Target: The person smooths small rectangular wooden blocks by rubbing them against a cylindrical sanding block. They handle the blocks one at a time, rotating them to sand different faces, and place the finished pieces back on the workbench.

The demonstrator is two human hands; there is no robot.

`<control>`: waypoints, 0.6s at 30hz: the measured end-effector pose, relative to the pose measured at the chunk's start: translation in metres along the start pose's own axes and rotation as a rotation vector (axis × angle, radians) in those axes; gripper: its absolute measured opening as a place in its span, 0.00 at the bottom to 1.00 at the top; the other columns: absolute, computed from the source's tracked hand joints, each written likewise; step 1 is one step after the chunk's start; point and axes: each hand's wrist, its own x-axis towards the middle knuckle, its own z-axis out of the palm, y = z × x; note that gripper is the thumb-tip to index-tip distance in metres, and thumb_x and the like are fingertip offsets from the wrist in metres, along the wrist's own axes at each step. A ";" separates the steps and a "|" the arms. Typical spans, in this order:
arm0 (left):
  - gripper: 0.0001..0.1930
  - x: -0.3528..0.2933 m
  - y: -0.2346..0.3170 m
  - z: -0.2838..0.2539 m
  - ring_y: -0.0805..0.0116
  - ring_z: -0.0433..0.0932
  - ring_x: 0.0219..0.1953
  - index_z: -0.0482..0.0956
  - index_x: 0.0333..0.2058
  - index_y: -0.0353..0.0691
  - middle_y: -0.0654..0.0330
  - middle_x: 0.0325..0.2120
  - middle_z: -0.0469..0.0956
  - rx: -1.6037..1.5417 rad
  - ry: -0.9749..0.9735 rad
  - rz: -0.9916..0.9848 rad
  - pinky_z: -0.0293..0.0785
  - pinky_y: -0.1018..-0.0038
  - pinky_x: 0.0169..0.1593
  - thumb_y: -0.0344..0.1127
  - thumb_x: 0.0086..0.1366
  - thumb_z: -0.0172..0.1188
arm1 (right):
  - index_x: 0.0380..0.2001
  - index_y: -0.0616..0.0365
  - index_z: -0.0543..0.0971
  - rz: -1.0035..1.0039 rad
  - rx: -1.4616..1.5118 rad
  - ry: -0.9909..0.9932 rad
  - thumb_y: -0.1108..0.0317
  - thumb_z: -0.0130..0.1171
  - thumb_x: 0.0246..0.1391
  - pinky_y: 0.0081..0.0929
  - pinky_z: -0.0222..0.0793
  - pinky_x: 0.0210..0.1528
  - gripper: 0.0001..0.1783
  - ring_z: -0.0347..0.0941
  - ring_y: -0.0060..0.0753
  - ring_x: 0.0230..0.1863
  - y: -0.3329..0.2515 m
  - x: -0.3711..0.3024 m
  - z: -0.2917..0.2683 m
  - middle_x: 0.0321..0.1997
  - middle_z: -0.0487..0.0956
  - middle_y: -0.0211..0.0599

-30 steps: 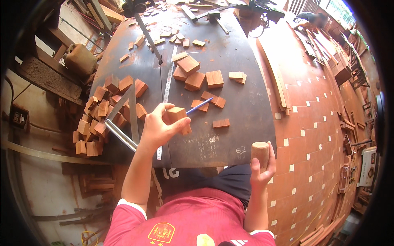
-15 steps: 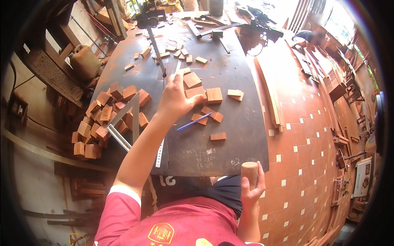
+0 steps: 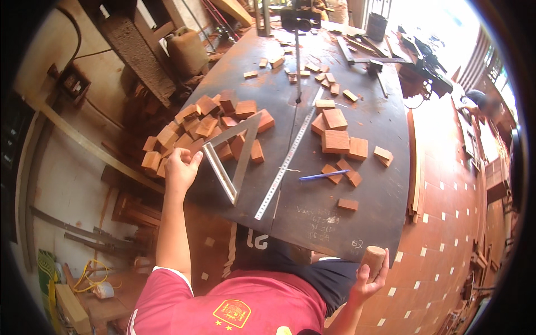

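Note:
At the table's left side, my left hand [image 3: 183, 167] is closed, its fingers curled down beside a heap of reddish wooden blocks [image 3: 207, 125]. Whatever those fingers hold, if anything, is hidden. Just right of that hand lies a metal triangular set square [image 3: 245, 159], partly over the heap. Low at the right, beyond the table's front edge, my right hand [image 3: 367, 283] grips a short wooden cylinder [image 3: 373, 258] upright. Between the heap and a second group of blocks [image 3: 335, 141] runs a white ruler strip [image 3: 287, 159]. A blue pen [image 3: 324, 175] rests across a small block.
A thin saw blade [image 3: 298, 67] comes down to the dark tabletop [image 3: 357, 229] at its far middle. Small offcuts [image 3: 312, 68] are scattered around it. Long boards [image 3: 416, 167] stand along the right side. Another person [image 3: 481, 106] is at the far right.
My left hand has moved from the middle blocks back to the left heap, uncovering the ruler strip. The view has turned left. My right hand still holds the cylinder, now slightly tilted.

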 end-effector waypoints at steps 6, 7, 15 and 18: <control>0.29 -0.026 0.005 0.007 0.62 0.87 0.27 0.86 0.35 0.30 0.49 0.26 0.87 -0.018 -0.340 -0.185 0.83 0.67 0.37 0.58 0.64 0.74 | 0.73 0.68 0.67 -0.029 0.004 -0.037 0.52 0.68 0.61 0.30 0.69 0.56 0.45 0.73 0.35 0.55 -0.001 0.005 0.009 0.62 0.76 0.46; 0.30 -0.027 0.011 0.010 0.64 0.87 0.26 0.86 0.36 0.29 0.49 0.27 0.88 -0.087 -0.439 -0.282 0.83 0.68 0.36 0.59 0.65 0.74 | 0.74 0.65 0.68 -0.082 0.001 -0.020 0.52 0.69 0.60 0.24 0.69 0.43 0.45 0.72 0.28 0.44 0.004 0.005 0.015 0.56 0.78 0.41; 0.12 -0.014 0.015 0.045 0.78 0.80 0.20 0.83 0.32 0.36 0.60 0.24 0.84 -0.733 -0.442 -0.340 0.74 0.80 0.25 0.38 0.70 0.72 | 0.72 0.72 0.67 0.021 -0.007 -0.059 0.54 0.68 0.60 0.38 0.67 0.70 0.45 0.72 0.44 0.67 -0.009 -0.007 0.009 0.68 0.74 0.51; 0.09 0.007 0.042 0.053 0.79 0.79 0.23 0.85 0.36 0.35 0.61 0.28 0.85 -0.879 -0.402 -0.358 0.75 0.81 0.27 0.35 0.71 0.69 | 0.71 0.73 0.68 0.030 -0.009 -0.034 0.54 0.68 0.59 0.38 0.67 0.70 0.45 0.72 0.43 0.67 -0.010 -0.010 0.007 0.67 0.74 0.50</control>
